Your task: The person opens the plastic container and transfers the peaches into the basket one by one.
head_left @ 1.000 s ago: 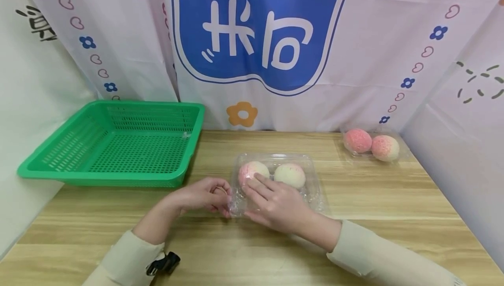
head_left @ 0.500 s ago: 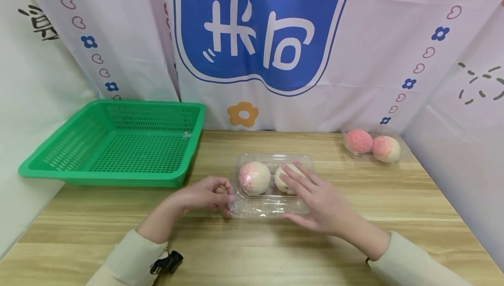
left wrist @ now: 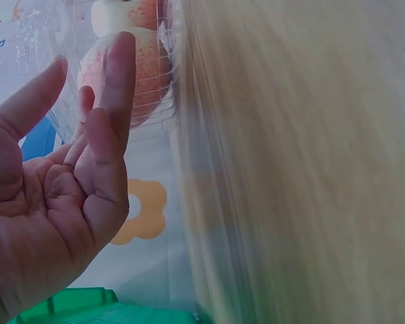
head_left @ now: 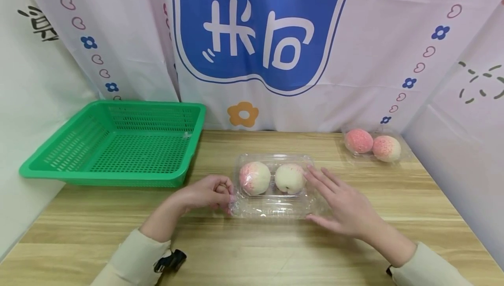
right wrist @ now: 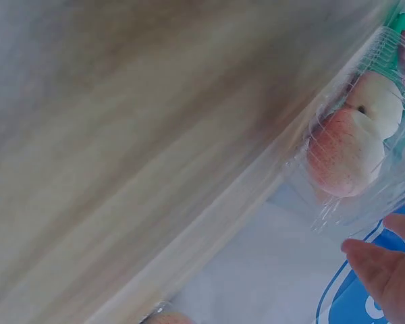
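Note:
A clear plastic clamshell box (head_left: 271, 207) lies on the table with two pink-and-cream peaches (head_left: 254, 179) side by side under its clear top. My left hand (head_left: 204, 194) is at the box's left front corner, its thumb and curled fingers about the edge; the left wrist view shows the thumb (left wrist: 44, 94) on the upper side and a finger on the lower. My right hand (head_left: 344, 203) lies at the box's right side with straight fingers, fingertips by the right-hand peach (head_left: 290, 179). Only the right hand's fingers (right wrist: 385, 263) appear in the right wrist view.
At the back left stands a green plastic basket (head_left: 110, 176) with slotted walls. A second clear box with two peaches (head_left: 358, 141) sits at the back right. A printed curtain (head_left: 315, 111) hangs behind the wooden table (head_left: 252, 259).
My right hand has slid rightwards over the box top, from the left peach past the right one to the box's right side. The left hand has stayed at the left corner.

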Demonstrator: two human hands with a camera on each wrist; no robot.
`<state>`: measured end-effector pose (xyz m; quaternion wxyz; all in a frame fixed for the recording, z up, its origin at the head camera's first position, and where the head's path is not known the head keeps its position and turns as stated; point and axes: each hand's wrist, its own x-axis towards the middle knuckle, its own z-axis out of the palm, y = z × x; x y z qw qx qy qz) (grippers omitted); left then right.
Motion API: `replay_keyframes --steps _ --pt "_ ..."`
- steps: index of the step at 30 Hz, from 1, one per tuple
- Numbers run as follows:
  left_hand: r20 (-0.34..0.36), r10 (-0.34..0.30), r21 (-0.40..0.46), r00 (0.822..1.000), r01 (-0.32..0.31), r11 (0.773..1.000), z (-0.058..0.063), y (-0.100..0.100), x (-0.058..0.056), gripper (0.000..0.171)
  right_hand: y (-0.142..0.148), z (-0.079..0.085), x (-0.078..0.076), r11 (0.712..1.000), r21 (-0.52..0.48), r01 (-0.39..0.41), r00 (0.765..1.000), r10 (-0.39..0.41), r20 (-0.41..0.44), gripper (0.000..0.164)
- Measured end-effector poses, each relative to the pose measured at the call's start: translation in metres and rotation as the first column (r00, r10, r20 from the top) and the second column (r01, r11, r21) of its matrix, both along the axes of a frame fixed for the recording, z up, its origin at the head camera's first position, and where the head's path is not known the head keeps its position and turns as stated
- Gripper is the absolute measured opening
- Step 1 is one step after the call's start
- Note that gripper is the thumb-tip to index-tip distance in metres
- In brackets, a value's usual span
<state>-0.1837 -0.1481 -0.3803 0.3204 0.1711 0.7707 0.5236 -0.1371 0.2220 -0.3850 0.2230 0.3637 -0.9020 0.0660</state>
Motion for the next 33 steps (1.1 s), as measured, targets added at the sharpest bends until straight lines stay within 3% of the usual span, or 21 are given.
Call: replay_keyframes --steps 11,19,33 --pt "-0.031 -0.005 -0.02 1.0 0.005 1.0 0.002 0.004 -0.001 0.013 0.003 -0.004 0.003 1.0 -0.006 -0.004 0.998 0.004 0.058 0.079" --pt "-0.03 -0.01 -0.015 1.0 0.01 1.0 0.003 0.005 -0.002 0.013 0.009 -0.003 -0.002 0.996 -0.039 -0.086 0.993 0.089 0.073 0.076" --pt "0.034 -0.003 0.024 0.999 0.002 1.0 0.003 0.008 -0.001 0.011 0.006 -0.001 -0.008 0.969 -0.109 -0.222 0.974 0.215 -0.079 0.049"
